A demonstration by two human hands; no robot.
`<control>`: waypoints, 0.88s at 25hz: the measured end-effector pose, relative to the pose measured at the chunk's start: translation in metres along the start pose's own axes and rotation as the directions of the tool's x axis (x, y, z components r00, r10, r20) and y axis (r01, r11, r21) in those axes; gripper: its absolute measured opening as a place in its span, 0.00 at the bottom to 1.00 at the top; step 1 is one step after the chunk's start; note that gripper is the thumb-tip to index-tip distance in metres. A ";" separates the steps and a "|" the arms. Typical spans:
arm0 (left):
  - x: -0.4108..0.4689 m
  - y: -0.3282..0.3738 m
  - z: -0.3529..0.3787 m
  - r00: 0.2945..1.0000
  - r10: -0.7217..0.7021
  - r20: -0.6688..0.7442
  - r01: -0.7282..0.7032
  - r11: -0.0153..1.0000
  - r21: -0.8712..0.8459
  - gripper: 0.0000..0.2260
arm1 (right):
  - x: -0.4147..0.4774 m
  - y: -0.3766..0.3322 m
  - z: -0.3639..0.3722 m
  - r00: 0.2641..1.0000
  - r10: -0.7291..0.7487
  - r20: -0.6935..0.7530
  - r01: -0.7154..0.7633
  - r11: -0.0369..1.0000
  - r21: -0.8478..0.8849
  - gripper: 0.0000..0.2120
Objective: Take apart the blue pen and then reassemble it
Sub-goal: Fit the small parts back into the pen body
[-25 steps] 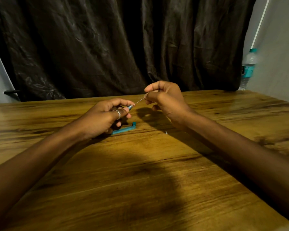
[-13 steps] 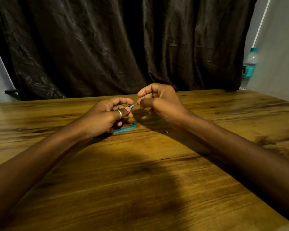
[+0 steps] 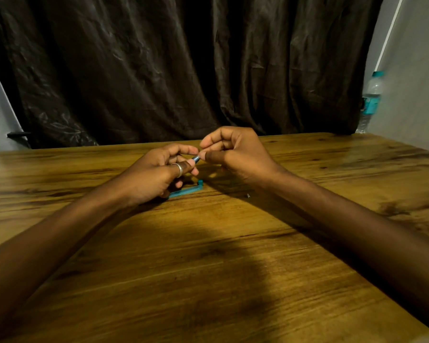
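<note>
My left hand (image 3: 159, 174), with a ring on one finger, is closed around the blue pen barrel (image 3: 196, 158); only the barrel's open end shows past my fingertips. My right hand (image 3: 235, 154) pinches at that end, thumb and forefinger touching it; the thin refill is hidden between my fingers. A blue clip piece (image 3: 186, 191) with an upturned end lies flat on the wooden table (image 3: 208, 268) just below my left hand. A tiny metal part (image 3: 248, 195) lies on the table under my right wrist.
A water bottle (image 3: 370, 100) with a teal cap and label stands at the table's far right corner against the wall. A dark curtain hangs behind the table's far edge.
My right hand has moved left toward my left hand. The thin refill that stretched between the hands has gone into the barrel and is no longer visible.
</note>
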State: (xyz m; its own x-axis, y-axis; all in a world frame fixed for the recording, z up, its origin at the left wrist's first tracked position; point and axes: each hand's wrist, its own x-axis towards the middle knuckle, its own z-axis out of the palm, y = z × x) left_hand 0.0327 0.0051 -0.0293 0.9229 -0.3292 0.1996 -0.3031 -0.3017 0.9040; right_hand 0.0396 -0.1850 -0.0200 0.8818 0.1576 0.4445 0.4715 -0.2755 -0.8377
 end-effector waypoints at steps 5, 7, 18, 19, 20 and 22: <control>0.000 0.000 -0.002 1.000 0.001 -0.003 -0.002 1.000 -0.013 0.11 | -0.001 0.000 -0.001 0.999 -0.028 0.016 0.028 0.999 0.022 0.08; -0.001 0.001 -0.002 1.000 -0.001 -0.011 0.001 1.000 0.003 0.11 | 0.000 -0.002 -0.001 1.000 -0.027 0.009 0.027 0.999 0.018 0.07; -0.004 -0.009 -0.012 0.988 0.016 -0.152 0.057 0.882 0.468 0.07 | -0.004 0.017 0.002 0.974 -0.056 0.218 0.173 0.807 -0.565 0.11; -0.005 -0.007 -0.010 0.991 0.000 -0.132 0.068 0.858 0.509 0.07 | -0.005 0.017 0.003 0.960 -0.076 0.270 0.231 0.760 -0.607 0.12; -0.007 -0.005 -0.007 0.993 -0.013 -0.114 0.073 0.835 0.545 0.07 | -0.006 0.016 0.003 0.945 -0.094 0.314 0.282 0.721 -0.633 0.13; -0.006 -0.004 -0.006 0.995 -0.026 -0.092 0.075 0.808 0.584 0.06 | -0.006 0.016 0.001 0.928 -0.113 0.355 0.329 0.695 -0.640 0.13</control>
State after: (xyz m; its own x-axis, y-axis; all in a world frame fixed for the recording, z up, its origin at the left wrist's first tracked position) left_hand 0.0293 0.0136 -0.0323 0.9485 -0.2375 0.2097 -0.3141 -0.7910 0.5250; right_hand 0.0416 -0.1891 -0.0366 0.7616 0.5137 0.3950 0.6239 -0.7460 -0.2328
